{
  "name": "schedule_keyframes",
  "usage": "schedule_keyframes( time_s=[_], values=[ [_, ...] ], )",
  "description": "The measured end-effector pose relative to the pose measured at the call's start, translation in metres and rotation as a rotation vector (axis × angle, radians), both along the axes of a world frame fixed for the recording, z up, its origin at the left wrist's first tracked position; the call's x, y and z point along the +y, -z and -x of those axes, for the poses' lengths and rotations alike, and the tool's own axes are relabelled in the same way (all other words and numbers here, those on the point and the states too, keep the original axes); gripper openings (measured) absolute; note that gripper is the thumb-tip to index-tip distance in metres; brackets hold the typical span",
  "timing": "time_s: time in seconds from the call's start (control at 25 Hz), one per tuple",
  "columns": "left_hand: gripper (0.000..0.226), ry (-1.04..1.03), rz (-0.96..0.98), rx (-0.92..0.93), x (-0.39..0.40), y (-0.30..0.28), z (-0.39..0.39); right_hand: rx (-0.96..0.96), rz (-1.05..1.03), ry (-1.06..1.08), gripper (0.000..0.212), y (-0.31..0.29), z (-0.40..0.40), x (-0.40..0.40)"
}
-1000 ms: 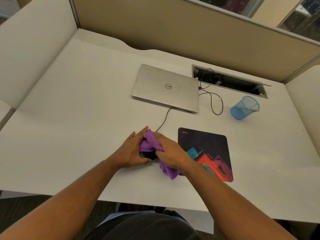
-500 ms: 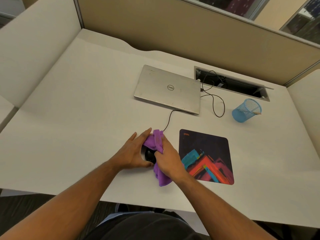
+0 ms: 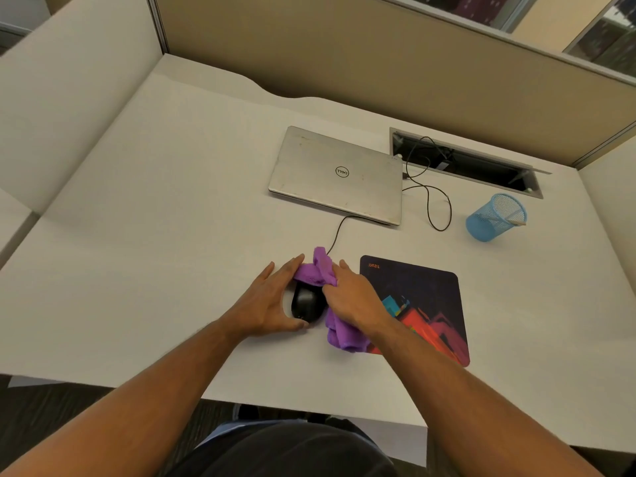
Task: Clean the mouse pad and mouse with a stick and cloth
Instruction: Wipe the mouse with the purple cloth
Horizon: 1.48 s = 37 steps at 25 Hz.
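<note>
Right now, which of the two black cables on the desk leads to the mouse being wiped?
The mouse cable, running from the laptop's near edge to the purple cloth. The other, looped cable enters the desk's cable slot.

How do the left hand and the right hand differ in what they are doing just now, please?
The left hand lies with fingers fairly straight against the black mouse's side, steadying it; the right hand grips the purple cloth. The left hand is over bare desk, the right hand beside the mouse pad's edge. Both flank the mouse.
</note>
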<state>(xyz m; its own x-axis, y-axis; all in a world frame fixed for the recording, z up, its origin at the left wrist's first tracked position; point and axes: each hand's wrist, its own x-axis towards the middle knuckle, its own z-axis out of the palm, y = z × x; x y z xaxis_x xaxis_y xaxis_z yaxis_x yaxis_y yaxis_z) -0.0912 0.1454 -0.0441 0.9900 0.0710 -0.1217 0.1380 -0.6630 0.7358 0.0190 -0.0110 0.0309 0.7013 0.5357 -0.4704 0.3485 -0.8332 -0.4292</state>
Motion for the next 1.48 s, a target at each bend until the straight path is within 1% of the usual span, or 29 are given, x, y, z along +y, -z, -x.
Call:
schedule_keyframes(
  time_s=[0.12, 0.28, 0.44, 0.56, 0.68, 0.8, 0.88, 0.96, 1.04, 1.12, 1.2, 1.28, 1.4, 1.48],
  values=[
    [0.123, -0.005, -0.006, 0.007, 0.000, -0.001, -0.001, -0.029, -0.005, -0.056, 0.040, -0.005, 0.003, 0.006],
    [0.126, 0.012, 0.014, 0.010, 0.000, 0.003, -0.003, -0.084, -0.022, -0.091, 0.060, -0.005, 0.030, -0.009],
    [0.125, 0.014, 0.032, -0.013, 0.000, 0.007, -0.002, -0.045, -0.051, -0.114, 0.066, -0.001, 0.059, -0.032],
    [0.124, 0.001, 0.036, -0.007, 0.001, 0.009, -0.003, -0.041, -0.052, -0.113, 0.064, 0.000, 0.055, -0.030],
    [0.123, -0.021, 0.010, -0.015, 0.001, 0.008, -0.004, -0.055, -0.056, -0.055, 0.056, -0.004, 0.030, -0.010],
    [0.122, -0.028, -0.004, -0.021, 0.001, 0.005, -0.002, -0.014, -0.006, -0.043, 0.049, -0.002, 0.001, 0.013],
    [0.122, -0.029, 0.010, -0.042, 0.000, 0.005, -0.002, -0.022, 0.028, -0.104, 0.051, 0.004, -0.006, 0.026],
    [0.118, -0.043, 0.033, -0.052, 0.000, 0.006, -0.003, -0.070, 0.050, -0.198, 0.058, 0.009, -0.001, 0.028],
    [0.116, -0.047, 0.046, -0.067, 0.001, 0.007, -0.003, -0.113, 0.026, -0.292, 0.068, 0.013, 0.008, 0.019],
    [0.118, -0.029, 0.074, -0.064, 0.002, 0.011, -0.003, -0.135, -0.017, -0.392, 0.071, 0.017, 0.017, 0.005],
    [0.123, -0.014, 0.086, -0.056, 0.003, 0.014, -0.003, -0.161, -0.008, -0.508, 0.072, 0.025, 0.028, -0.008],
    [0.122, -0.015, 0.088, -0.040, 0.005, 0.016, -0.003, -0.201, -0.013, -0.625, 0.078, 0.036, 0.036, -0.017],
    [0.119, 0.012, 0.057, -0.040, 0.007, 0.016, -0.003, -0.175, -0.075, -0.690, 0.085, 0.044, 0.026, -0.023],
    [0.114, 0.052, 0.042, -0.043, 0.010, 0.017, -0.002, -0.185, -0.101, -0.717, 0.082, 0.045, 0.018, -0.025]
  ],
)
